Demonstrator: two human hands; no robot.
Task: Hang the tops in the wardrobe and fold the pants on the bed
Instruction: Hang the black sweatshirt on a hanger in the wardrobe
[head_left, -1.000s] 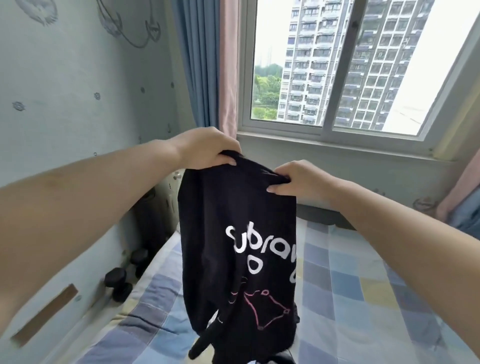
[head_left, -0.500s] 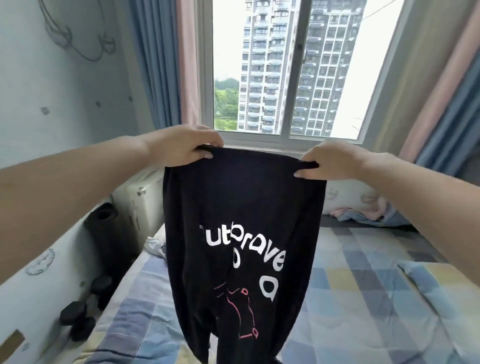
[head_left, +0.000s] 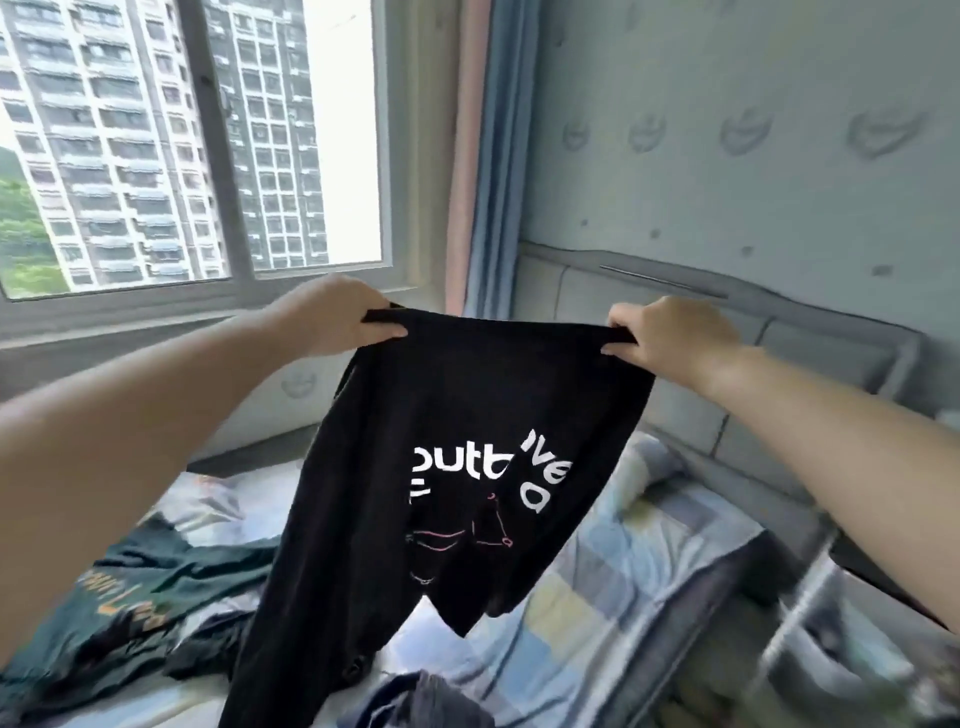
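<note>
Both hands, left hand (head_left: 332, 319) and right hand (head_left: 670, 338), pinch the black pants (head_left: 441, 467) by the top edge, above the bed (head_left: 649, 571).

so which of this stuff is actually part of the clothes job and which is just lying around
Part of the job:
- black printed garment, held up by left hand and right hand
- dark green garment on the bed
- dark blue clothing

Just there:
- window
- curtain
- headboard
</note>
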